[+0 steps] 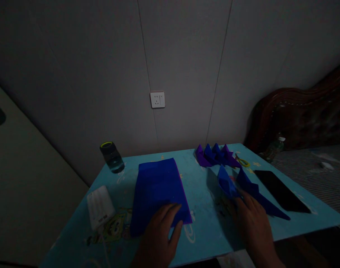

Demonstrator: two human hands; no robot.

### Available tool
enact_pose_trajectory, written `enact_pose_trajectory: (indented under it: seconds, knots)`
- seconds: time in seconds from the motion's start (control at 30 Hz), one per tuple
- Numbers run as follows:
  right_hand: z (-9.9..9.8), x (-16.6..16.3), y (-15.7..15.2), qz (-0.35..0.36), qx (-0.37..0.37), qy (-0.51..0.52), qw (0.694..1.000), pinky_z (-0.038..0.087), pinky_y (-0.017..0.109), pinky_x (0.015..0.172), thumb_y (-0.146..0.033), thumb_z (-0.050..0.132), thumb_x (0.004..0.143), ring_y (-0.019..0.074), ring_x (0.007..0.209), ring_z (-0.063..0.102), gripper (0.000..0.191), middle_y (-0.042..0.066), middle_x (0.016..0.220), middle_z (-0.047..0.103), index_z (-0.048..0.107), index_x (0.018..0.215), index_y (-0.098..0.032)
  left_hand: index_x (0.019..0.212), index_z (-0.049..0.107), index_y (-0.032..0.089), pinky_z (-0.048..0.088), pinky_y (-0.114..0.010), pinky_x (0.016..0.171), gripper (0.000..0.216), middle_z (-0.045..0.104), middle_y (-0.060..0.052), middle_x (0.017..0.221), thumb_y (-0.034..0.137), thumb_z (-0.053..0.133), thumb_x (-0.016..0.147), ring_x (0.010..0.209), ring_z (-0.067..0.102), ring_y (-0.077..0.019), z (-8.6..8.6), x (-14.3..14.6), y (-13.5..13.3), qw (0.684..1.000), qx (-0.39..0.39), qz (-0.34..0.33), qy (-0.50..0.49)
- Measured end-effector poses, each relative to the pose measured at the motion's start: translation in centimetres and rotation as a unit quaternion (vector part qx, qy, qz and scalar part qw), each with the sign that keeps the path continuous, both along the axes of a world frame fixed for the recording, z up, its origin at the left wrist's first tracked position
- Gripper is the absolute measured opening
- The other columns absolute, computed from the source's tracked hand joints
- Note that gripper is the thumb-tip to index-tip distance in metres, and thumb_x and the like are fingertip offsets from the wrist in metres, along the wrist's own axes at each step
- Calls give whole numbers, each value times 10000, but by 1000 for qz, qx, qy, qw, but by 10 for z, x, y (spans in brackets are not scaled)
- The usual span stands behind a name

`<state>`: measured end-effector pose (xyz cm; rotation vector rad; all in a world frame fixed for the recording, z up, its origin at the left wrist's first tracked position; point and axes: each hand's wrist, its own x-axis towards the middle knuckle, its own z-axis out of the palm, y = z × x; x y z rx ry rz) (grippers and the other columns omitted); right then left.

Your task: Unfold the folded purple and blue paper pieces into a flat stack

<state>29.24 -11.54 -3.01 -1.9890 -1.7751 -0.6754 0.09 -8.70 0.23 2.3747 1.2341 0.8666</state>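
Two hands point(160, 230) point(252, 219), one gripped paper boat point(226, 183), five others point(250, 188).

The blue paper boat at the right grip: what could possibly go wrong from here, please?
The folded boat could crease if the right grip presses hard. It might also bump the darker boat close beside it. The left grip, over the blue paper, might push that askew.
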Motion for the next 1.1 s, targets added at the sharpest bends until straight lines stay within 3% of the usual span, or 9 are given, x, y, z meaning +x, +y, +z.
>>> enact_pose_trajectory:
  seconds: [0.1, 0.2, 0.27, 0.4, 0.53, 0.63, 0.9, 0.97, 1.1]
  knots:
    - [-1, -39, -3, 122, 53, 52, 990, 529, 478, 909, -276, 473, 927, 325, 1091, 612, 221, 187, 1229, 621, 669, 928, -173, 1442, 405, 308, 516, -451, 1010, 503, 558, -102, 1401, 355, 470, 945, 1200, 601, -264, -2, 22, -7, 982, -121, 6, -142]
    - [0, -81, -7, 251, 108, 73, 959, 562, 379, 891, -232, 479, 945, 252, 1105, 623, 191, 123, 1212, 652, 668, 943, -208, 1504, 260, 276, 489, -400, 1032, 567, 427, -112, 1509, 365, 435, 972, 1275, 537, -243, -4, 35, -9, 932, -206, 13, -298]
    - [3, -103, -10, 313, 110, 101, 938, 568, 353, 896, -215, 486, 950, 238, 1130, 618, 194, 113, 1215, 658, 680, 961, -208, 1509, 229, 259, 419, -393, 1093, 596, 368, -106, 1545, 377, 454, 969, 1354, 447, -242, -4, 35, -7, 913, -210, 29, -349]
    - [12, -121, -12, 397, 15, 177, 901, 547, 384, 960, -281, 493, 960, 251, 1217, 576, 290, 126, 1348, 580, 656, 1190, -214, 1482, 287, 255, 245, -444, 1185, 547, 323, -87, 1569, 394, 436, 974, 1443, 289, -245, -7, 22, 2, 921, -171, 104, -335]
    - [19, -126, -6, 358, -65, 313, 877, 505, 375, 1018, -248, 351, 1008, 220, 1257, 553, 366, 81, 1428, 511, 684, 1160, -253, 1452, 347, 249, 261, -446, 1179, 482, 369, -85, 1546, 390, 371, 992, 1428, 326, -227, -12, 14, 5, 925, -168, 119, -319]
    - [19, -131, 6, 287, -51, 385, 876, 496, 383, 1020, -262, 412, 987, 224, 1209, 587, 304, 105, 1377, 540, 683, 1122, -228, 1427, 398, 253, 315, -438, 1156, 449, 427, -82, 1513, 363, 364, 993, 1400, 380, -224, -16, 16, 2, 930, -163, 120, -307]
    - [6, -132, 26, 243, -122, 412, 870, 536, 411, 867, -155, 549, 807, 279, 961, 687, 383, 129, 1058, 713, 590, 1188, -161, 1404, 458, 290, 432, -413, 1078, 448, 535, -88, 1383, 254, 444, 958, 1286, 515, -228, -15, 27, -11, 976, -66, 102, -179]
    - [7, -132, 28, 264, -143, 446, 844, 537, 383, 842, -147, 530, 805, 274, 942, 694, 372, 124, 1038, 723, 598, 1170, -167, 1398, 474, 298, 452, -405, 1061, 446, 535, -93, 1362, 240, 448, 956, 1265, 532, -232, -12, 28, -14, 982, -51, 101, -149]
    - [13, -134, 34, 323, -154, 556, 750, 534, 342, 853, -145, 528, 793, 247, 967, 690, 379, 106, 1097, 721, 603, 1163, -179, 1414, 459, 302, 463, -398, 1053, 463, 511, -102, 1375, 226, 445, 957, 1278, 521, -240, -12, 30, -19, 986, -29, 101, -130]
